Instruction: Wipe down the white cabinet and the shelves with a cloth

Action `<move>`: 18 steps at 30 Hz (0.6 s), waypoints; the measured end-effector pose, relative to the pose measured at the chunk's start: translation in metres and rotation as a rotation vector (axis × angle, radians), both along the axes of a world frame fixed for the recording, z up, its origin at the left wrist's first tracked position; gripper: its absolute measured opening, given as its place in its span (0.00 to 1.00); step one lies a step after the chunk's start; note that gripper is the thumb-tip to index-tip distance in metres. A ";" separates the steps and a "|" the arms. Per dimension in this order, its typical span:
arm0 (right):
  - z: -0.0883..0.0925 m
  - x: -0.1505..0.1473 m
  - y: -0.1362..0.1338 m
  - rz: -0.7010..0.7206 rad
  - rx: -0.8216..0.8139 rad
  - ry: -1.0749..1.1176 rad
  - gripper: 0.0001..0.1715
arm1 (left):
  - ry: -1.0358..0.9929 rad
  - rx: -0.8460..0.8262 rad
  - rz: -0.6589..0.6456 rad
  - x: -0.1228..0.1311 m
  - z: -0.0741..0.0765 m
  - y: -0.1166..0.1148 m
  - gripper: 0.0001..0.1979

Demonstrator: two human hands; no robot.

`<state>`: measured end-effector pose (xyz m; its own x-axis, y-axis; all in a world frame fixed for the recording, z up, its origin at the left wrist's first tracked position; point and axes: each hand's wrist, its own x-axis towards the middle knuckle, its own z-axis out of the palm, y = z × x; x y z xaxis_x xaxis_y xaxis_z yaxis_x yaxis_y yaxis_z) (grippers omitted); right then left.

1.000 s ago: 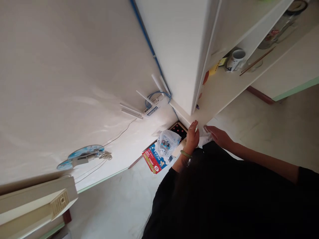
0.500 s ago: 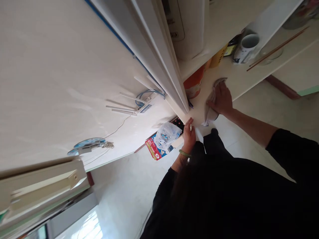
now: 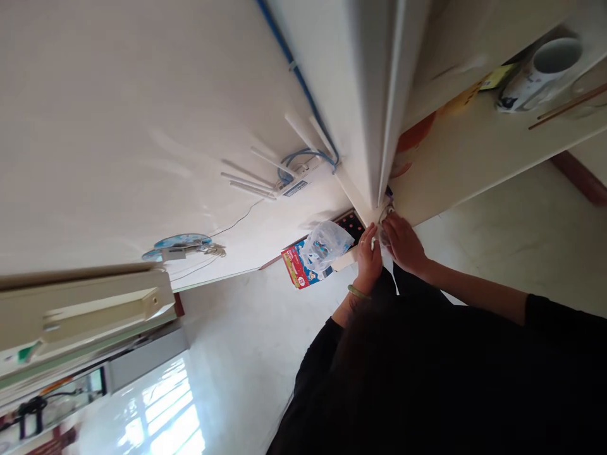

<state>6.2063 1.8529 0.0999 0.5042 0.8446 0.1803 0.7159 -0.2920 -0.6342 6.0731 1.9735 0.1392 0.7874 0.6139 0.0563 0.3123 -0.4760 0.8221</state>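
Observation:
The view is tilted far over. My left hand, with a green bangle on its wrist, presses against the edge of a white counter, close to the corner of a tall white cabinet. Beside it, my right hand is curled around a bunched white cloth. The cloth sits between both hands and is mostly hidden by their fingers. I cannot tell whether my left hand grips it. Black sleeves cover both forearms' upper ends.
A white mug and chopsticks lie on the counter. Below the corner are a clear plastic bag, a red-and-blue box and a dotted black board. A white router with several antennas is on the wall.
My right hand has come back along the counter toward my left hand, with the cloth bunched in it. The view has swung, bringing the mug closer and more window light into view.

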 end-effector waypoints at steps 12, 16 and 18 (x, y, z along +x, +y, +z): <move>0.018 -0.029 0.062 0.017 -0.143 -0.275 0.39 | -0.137 -0.162 0.112 -0.057 0.011 0.035 0.22; 0.029 -0.030 0.064 0.064 -0.200 -0.318 0.39 | -0.114 -0.176 0.119 -0.072 0.020 0.039 0.22; 0.033 -0.028 0.067 0.080 -0.224 -0.315 0.40 | -0.085 -0.186 0.119 -0.080 0.022 0.041 0.23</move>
<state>6.1781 1.9202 0.1328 0.3844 0.9151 0.1222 0.8916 -0.3336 -0.3061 5.9936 2.0142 0.1616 0.7064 0.7078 -0.0034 0.2833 -0.2783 0.9177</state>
